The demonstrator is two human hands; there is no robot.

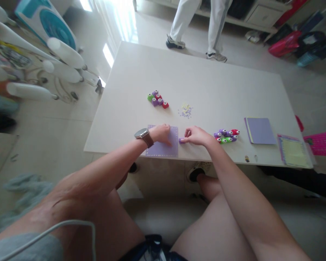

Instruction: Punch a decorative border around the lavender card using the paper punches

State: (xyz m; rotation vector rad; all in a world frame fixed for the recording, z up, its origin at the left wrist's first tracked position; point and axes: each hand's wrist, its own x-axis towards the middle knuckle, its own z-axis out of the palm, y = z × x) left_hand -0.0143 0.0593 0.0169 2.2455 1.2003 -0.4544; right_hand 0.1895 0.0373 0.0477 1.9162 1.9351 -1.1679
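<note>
Left hand (161, 133) on purple sheet (163, 146), right hand (197, 136) pinching purple punch (182, 140)

Bare table (212, 83) lies open across the upper middle. Punch clusters (157, 99) (226, 136), scattered confetti (186, 110) and stacked paper (260, 130) crowd the centre and lower right.

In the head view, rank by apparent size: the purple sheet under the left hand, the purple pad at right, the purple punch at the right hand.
1. Purple sheet and purple pad: alike, unranked.
2. Purple punch: smallest.
</note>
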